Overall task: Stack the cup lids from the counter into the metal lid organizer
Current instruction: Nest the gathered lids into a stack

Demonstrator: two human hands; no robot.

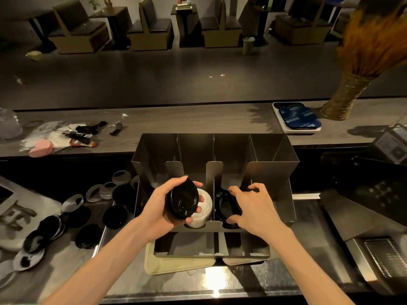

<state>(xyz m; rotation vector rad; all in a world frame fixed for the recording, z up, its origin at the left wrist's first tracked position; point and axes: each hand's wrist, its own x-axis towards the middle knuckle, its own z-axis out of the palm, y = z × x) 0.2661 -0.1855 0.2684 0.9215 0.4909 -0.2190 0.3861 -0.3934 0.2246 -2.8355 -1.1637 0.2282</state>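
My left hand point(164, 206) grips a stack of black lids point(182, 200) above the metal lid organizer point(273, 172), over the slot holding white lids point(203, 211). My right hand point(253, 205), fingers curled, grips black lids point(224, 208) inside the next slot. Loose lids point(114, 216) lie scattered on the bench point(66, 256), left of the organizer.

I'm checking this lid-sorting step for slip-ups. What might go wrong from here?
The left hand holds a black lid tilted above the white lids, so it might drop into the wrong slot of the metal organizer. The right hand is pressing on the black stack in the next slot; those lids could tip or jam. Loose lids lie on the counter nearby.
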